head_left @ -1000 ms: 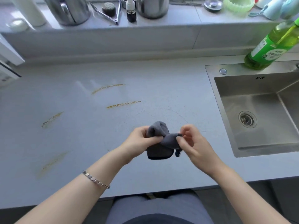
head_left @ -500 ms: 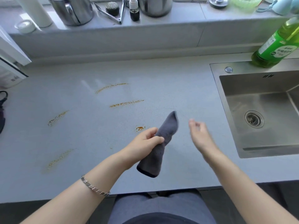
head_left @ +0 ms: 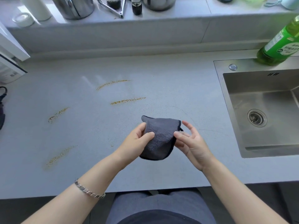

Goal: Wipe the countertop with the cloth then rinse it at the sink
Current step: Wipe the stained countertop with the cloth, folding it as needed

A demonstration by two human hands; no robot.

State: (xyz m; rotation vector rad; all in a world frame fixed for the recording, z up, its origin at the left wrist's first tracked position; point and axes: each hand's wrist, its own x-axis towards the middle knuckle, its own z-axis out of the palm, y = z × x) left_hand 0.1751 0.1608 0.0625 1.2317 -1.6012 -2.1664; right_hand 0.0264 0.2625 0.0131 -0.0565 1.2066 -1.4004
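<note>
A dark grey cloth (head_left: 159, 137) is spread between my hands just above the pale grey countertop (head_left: 161, 78). My left hand (head_left: 137, 141) grips its left edge, thumb on top. My right hand (head_left: 190, 143) touches the cloth's right edge with fingers spread, some of them tucked under the cloth. Several streaks of yellow-brown crumbs lie on the counter, one (head_left: 127, 100) just beyond the cloth, others (head_left: 112, 83) (head_left: 57, 114) (head_left: 59, 156) to the left. The steel sink (head_left: 265, 110) with its drain (head_left: 257, 118) sits at the right.
A green dish-soap bottle (head_left: 281, 44) stands at the sink's back rim. The raised ledge behind holds a metal pot (head_left: 76, 6), tongs (head_left: 113, 8), a small dark bottle (head_left: 136, 6) and a white cup (head_left: 38, 8). A dark object (head_left: 2, 107) lies at the left edge.
The cloth went from bunched between both hands, to hanging from my left hand alone, to spread flat now. My right hand let go, then came back to its right edge.
</note>
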